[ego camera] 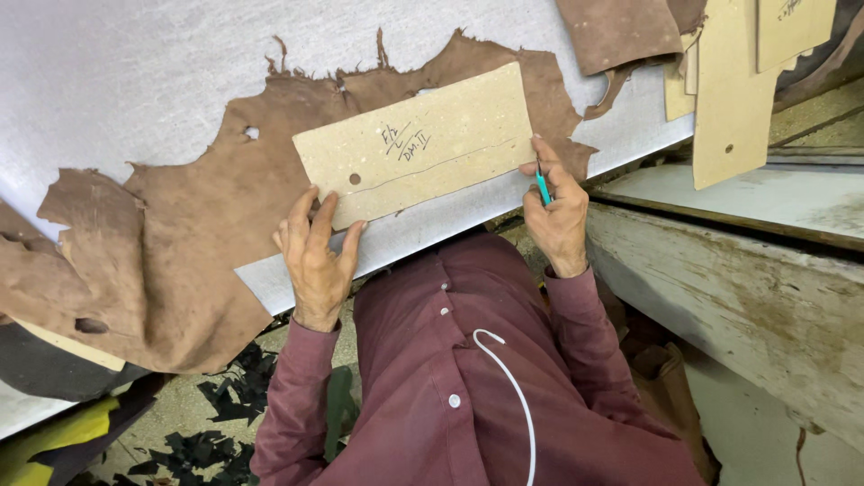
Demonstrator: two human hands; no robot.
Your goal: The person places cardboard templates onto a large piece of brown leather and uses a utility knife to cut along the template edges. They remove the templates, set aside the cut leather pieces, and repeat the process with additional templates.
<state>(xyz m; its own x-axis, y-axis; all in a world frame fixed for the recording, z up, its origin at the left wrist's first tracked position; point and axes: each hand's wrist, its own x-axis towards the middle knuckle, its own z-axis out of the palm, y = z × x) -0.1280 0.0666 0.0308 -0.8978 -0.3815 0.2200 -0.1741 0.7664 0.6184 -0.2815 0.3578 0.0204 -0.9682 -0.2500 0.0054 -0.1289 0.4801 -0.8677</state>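
Your left hand lies flat with its fingers spread wide. It presses down on the near corner of the cardboard pattern. It holds nothing; it just pins the card in place. Your wrist is bent up from the dark red sleeve.

Your right hand is curled tight around a green pen. The tip of the pen sits at the right end of the cardboard pattern, right by its edge. Your fingers point up toward the card, and your wrist comes straight out of the other sleeve.

The cardboard pattern is a long tan strip with a small round hole near your left hand. It lies tilted on top of the brown leather. The leather is spread over the grey table and hangs off its near edge. More cardboard shapes lie at the far right, well apart from your hands.
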